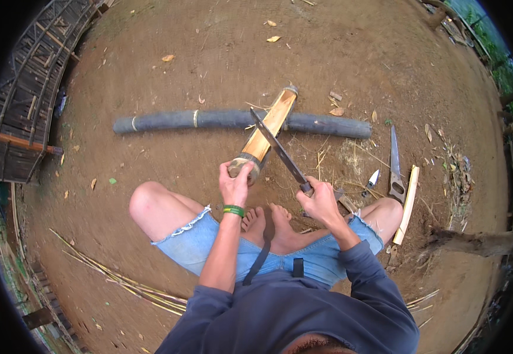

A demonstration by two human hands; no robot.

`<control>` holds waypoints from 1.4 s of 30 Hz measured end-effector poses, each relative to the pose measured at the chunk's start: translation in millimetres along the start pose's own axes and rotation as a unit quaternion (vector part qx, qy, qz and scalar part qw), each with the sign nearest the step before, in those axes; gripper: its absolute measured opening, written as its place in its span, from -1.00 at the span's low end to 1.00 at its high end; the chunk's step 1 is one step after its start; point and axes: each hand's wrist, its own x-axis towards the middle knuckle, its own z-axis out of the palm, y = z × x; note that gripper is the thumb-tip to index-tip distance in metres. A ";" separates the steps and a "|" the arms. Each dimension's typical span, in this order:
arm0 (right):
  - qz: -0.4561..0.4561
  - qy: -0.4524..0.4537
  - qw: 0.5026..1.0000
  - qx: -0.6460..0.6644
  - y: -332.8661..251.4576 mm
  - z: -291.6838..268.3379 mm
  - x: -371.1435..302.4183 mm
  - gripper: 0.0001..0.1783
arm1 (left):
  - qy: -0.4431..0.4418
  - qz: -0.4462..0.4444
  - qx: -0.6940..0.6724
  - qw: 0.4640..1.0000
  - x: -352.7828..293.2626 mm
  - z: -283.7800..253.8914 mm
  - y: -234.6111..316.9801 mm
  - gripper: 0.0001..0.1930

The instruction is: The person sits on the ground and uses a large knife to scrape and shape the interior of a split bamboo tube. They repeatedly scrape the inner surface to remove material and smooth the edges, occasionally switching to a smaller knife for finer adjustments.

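My left hand (236,183) grips the near end of a short bamboo section (268,131), whose upper side is cut open and shows pale yellow wood. Its far part rests across a long dark bamboo pole (227,120) lying sideways on the ground. In my right hand (320,203) is the handle of a machete (283,154). The dark blade slants up and to the left, over the opened face of the bamboo section. Whether the blade touches the wood, I cannot tell.
Right of me lie a handsaw (395,165), a small knife (372,179) and a split bamboo strip (408,206). Thin sticks (130,286) lie at lower left. A bamboo structure (26,100) stands at the left, and a wooden post (480,242) at the right.
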 end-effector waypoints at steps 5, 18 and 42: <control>-0.042 0.068 0.994 0.080 -3.5 0.3 -13.1 -0.70 | -0.002 0.072 0.070 0.995 14.3 -51.9 78.4 -0.45; 0.006 0.073 0.982 0.176 -15.0 -22.0 -62.5 -0.61 | -0.139 0.091 0.163 0.973 -11.7 -92.1 187.1 -0.63; 0.094 0.090 0.954 0.271 -100.7 -4.3 -21.3 -0.57 | -0.163 0.316 0.067 0.932 -0.2 32.8 150.0 -0.74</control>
